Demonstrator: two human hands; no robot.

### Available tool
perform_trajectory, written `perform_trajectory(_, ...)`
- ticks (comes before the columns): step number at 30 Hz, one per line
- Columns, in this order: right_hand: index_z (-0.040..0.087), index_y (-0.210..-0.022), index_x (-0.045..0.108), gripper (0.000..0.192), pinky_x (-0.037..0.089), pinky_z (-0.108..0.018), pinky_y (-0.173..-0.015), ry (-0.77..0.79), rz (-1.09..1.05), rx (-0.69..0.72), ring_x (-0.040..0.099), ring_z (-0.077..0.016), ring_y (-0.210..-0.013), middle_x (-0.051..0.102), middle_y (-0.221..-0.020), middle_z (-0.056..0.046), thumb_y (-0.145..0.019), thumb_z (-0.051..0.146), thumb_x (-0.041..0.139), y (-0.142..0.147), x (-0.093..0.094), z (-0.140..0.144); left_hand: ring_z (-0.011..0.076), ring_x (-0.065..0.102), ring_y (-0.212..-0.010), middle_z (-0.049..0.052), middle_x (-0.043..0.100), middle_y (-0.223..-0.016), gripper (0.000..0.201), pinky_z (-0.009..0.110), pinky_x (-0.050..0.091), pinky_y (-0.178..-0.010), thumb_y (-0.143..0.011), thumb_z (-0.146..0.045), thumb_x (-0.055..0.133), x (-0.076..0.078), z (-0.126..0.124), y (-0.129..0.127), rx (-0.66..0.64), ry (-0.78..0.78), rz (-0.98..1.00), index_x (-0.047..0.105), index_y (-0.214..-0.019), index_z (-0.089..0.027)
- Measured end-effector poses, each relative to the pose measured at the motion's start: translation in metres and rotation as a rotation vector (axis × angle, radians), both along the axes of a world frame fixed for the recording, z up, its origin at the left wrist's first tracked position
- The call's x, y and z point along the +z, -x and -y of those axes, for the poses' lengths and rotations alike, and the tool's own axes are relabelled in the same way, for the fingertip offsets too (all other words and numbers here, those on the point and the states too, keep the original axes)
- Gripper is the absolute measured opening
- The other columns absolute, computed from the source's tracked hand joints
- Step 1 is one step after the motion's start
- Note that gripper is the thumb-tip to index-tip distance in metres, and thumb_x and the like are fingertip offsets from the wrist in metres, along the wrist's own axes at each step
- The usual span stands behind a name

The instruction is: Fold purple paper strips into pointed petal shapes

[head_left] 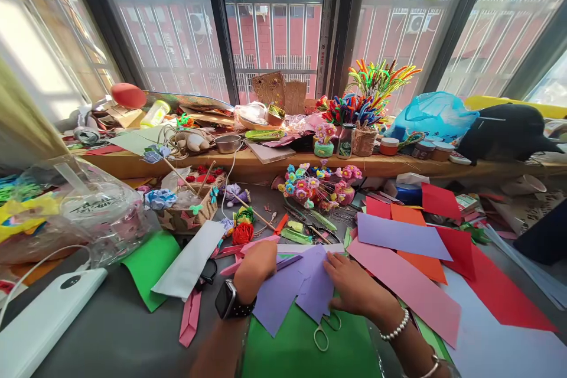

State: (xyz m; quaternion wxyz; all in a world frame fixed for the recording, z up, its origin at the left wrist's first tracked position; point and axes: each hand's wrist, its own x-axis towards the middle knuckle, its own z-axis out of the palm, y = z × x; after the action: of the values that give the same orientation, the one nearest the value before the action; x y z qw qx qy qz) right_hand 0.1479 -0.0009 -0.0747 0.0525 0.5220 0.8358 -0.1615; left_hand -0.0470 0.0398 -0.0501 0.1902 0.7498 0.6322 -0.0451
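Left hand (257, 264) and right hand (352, 283), fingers closed on lilac paper (295, 289), work above scissors (325, 331) on a cluttered tabletop (110, 331).

Lilac paper (305, 292): folded into overlapping pointed flaps, flat on green sheet (292, 354), partly covering scissors (325, 331).

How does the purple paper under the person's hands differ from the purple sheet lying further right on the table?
The purple paper under the hands is folded and creased, with pointed corners hanging down; the purple sheet to the right lies flat and unfolded. The left hand and right hand press on the first, while nobody touches the second. The first rests on green paper, the second on pink and orange sheets. Both are the same pale purple.
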Motion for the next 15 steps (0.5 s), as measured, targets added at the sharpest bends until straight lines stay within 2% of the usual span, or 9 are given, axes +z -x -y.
perform_trajectory(3, -0.004, -0.122, 0.039, 0.087, 0.029, -0.047, -0.094, 0.036, 0.011, 0.03, 0.031, -0.039, -0.118, 0.031, -0.13, -0.028, -0.054, 0.039, 0.07, 0.002, 0.006, 0.003, 0.017, 0.056, -0.087, 0.006, 0.056, -0.102, 0.024, 0.037, 0.047, -0.073, -0.082, -0.027, 0.048, 0.008, -0.001, 0.009, 0.06, 0.024, -0.106, 0.052, -0.102, -0.015)
perform_trajectory(5, -0.006, -0.122, 0.039, 0.085, 0.03, -0.048, -0.093, 0.03, 0.036, 0.049, 0.032, -0.0402, -0.117, 0.031, -0.129, -0.03, -0.055, 0.038, 0.069, 0.005, 0.008, 0.005, 0.0182, 0.056, -0.086, 0.007, 0.058, -0.097, 0.021, 0.037, 0.045, -0.074, -0.08, -0.025, 0.05, 0.014, 0.0, 0.012, 0.087, 0.001, -0.143, 0.055, -0.096, -0.012)
perform_trajectory(10, -0.005, -0.114, 0.048, 0.064, 0.037, -0.042, -0.088, -0.016, 0.024, 0.121, 0.042, -0.0371, -0.11, 0.042, -0.122, -0.029, -0.058, 0.023, 0.062, 0.012, 0.006, 0.01, 0.0291, 0.057, -0.09, 0.019, 0.061, -0.097, 0.023, 0.035, 0.042, -0.072, -0.071, -0.017, 0.054, 0.023, 0.004, 0.008, 0.077, -0.072, -0.115, 0.058, -0.091, -0.008)
perform_trajectory(15, 0.002, -0.096, 0.059, 0.038, 0.043, -0.036, -0.078, -0.081, -0.009, 0.112, 0.055, -0.0307, -0.092, 0.059, -0.1, -0.022, -0.059, 0.009, 0.053, 0.014, 0.003, 0.009, 0.0298, 0.057, -0.092, 0.018, 0.061, -0.1, 0.03, 0.035, 0.042, -0.075, -0.071, -0.024, 0.053, 0.021, 0.011, -0.004, -0.016, -0.086, -0.038, 0.057, -0.097, -0.01)
